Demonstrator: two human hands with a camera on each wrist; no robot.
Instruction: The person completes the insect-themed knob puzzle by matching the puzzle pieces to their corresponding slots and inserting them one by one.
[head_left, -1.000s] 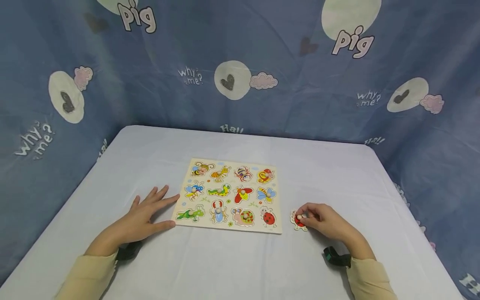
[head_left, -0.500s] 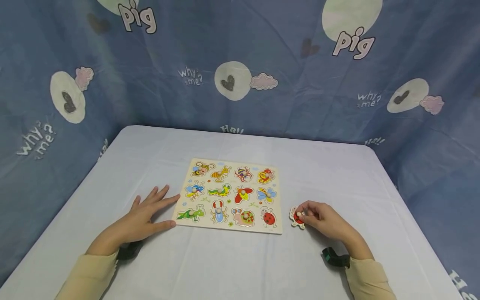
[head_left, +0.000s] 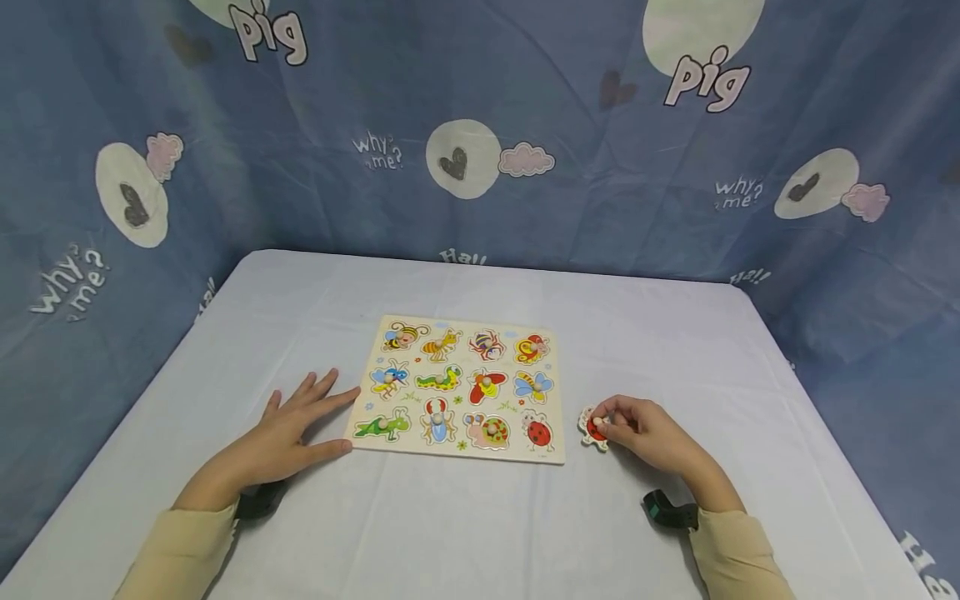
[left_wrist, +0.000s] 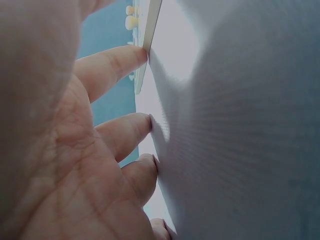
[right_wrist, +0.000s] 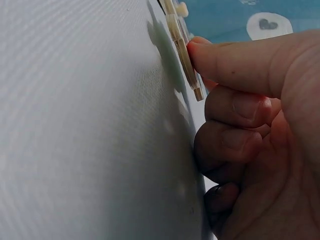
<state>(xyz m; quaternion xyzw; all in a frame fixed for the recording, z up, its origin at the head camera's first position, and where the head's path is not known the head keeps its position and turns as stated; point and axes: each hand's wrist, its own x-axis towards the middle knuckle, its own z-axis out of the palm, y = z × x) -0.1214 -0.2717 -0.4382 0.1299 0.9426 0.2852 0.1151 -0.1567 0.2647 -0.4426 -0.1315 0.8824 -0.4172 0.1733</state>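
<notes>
A wooden peg puzzle board (head_left: 450, 451) with insect pieces lies on the table. My left hand (head_left: 288, 433) is spread flat beside it, index fingertip and thumb at its left edge. In the left wrist view the index finger (left_wrist: 117, 62) meets the board's side, while other fingertips rest on the cloth. Right of the board, my right hand (head_left: 652, 433) pinches a ladybug puzzle piece (head_left: 587, 427) by its knob between thumb and forefinger. The right wrist view shows the piece (right_wrist: 185, 60) edge-on, just off the cloth with its shadow beneath. A matching ladybug picture (head_left: 537, 432) fills the board's near right corner.
A white cloth (head_left: 465, 533) covers the table. Behind and at both sides hangs a blue printed curtain (head_left: 480, 225). Several small knobs stand up from the pieces in the board. Dark wrist straps (head_left: 667, 510) sit at the sleeve cuffs.
My right hand has shifted slightly left and away from me, carrying the ladybug puzzle piece, which has turned a little. The left hand and the board have stayed in place.
</notes>
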